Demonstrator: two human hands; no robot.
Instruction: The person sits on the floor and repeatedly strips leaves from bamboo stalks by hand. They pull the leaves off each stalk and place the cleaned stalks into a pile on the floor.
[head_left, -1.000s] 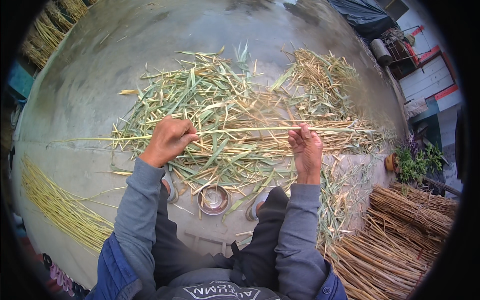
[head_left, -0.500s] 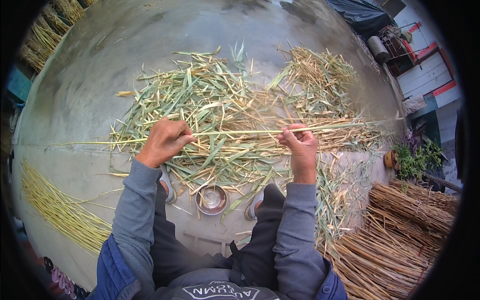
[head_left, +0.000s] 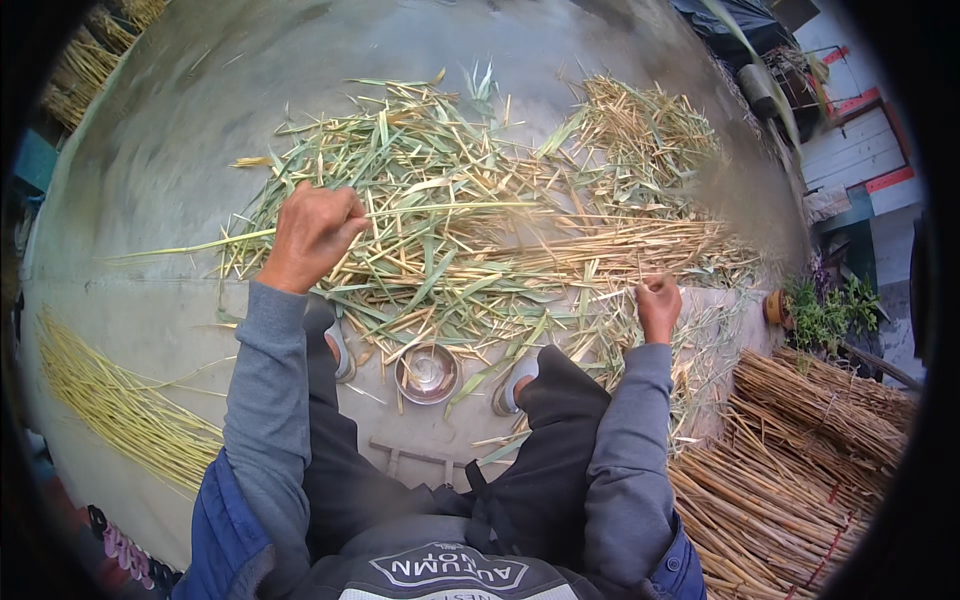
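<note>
Concrete floor [head_left: 180, 330] is strewn with a pile of cut stalks and leaves [head_left: 480, 230]. One long stalk [head_left: 500, 208] is held across it, lying nine to three o'clock: left hand [head_left: 312, 232] fisted around it, right hand [head_left: 658, 305] closed, its hold unclear.

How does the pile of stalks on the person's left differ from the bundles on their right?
The stalks on the left are pale yellow-green and lie loose in a thin fan on the concrete floor. The bundles on the right are brown and dry-looking, stacked thickly, and some are tied with red bands. Both are long, thin stems laid roughly parallel, apart from the leafy heap under the hands.
</note>
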